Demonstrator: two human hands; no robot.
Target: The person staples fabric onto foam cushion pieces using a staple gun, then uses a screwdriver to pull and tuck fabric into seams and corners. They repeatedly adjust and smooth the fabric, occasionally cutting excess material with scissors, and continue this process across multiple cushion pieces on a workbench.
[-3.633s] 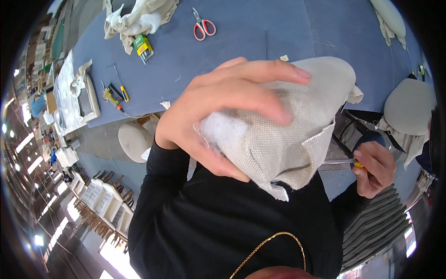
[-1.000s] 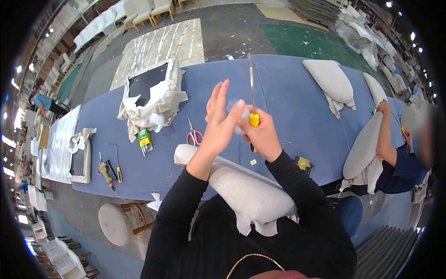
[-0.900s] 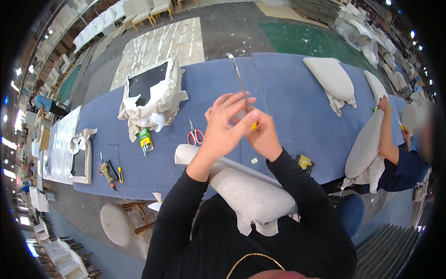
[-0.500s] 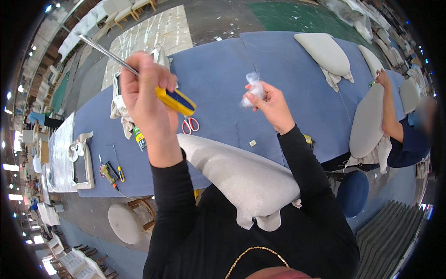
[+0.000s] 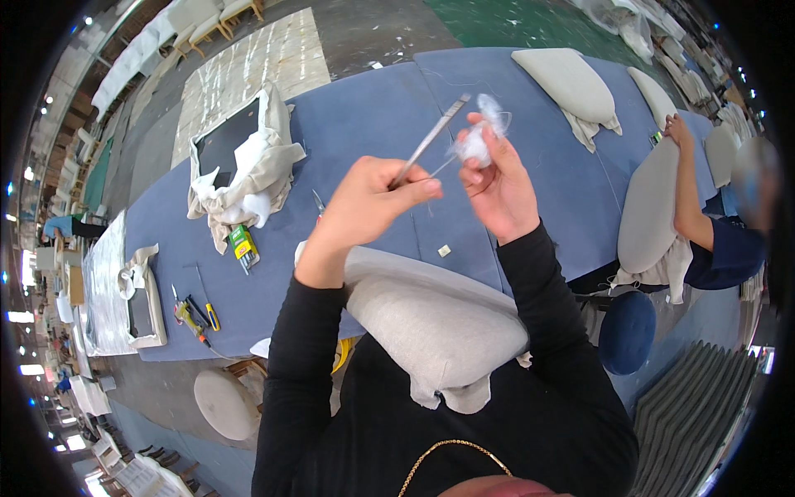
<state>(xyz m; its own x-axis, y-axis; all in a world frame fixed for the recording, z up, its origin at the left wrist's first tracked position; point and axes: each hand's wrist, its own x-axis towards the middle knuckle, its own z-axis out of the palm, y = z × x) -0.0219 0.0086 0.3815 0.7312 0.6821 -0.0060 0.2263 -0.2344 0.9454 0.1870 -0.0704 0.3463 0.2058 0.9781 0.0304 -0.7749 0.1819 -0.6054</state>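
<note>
My left hand is closed around a flat-bladed screwdriver, its metal shaft slanting up and right; the yellow handle is hidden in the palm. Facing it, my right hand grips a tuft of white stuffing between thumb and fingers. A thin wisp stretches from the tuft toward the left fingertips. Below both hands, a light grey upholstered cushion leans between my body and the table edge, with loose fabric flaps at its lower end.
On the blue-covered table are a partly covered panel with loose fabric, a green-yellow box, a corded tool and a small pale block. At right, a person handles another grey cushion near a blue stool.
My left hand has come down and right, turning the screwdriver shaft from up-left to up-right, close to the stuffing. My right hand has turned and moved slightly right, still holding the tuft.
</note>
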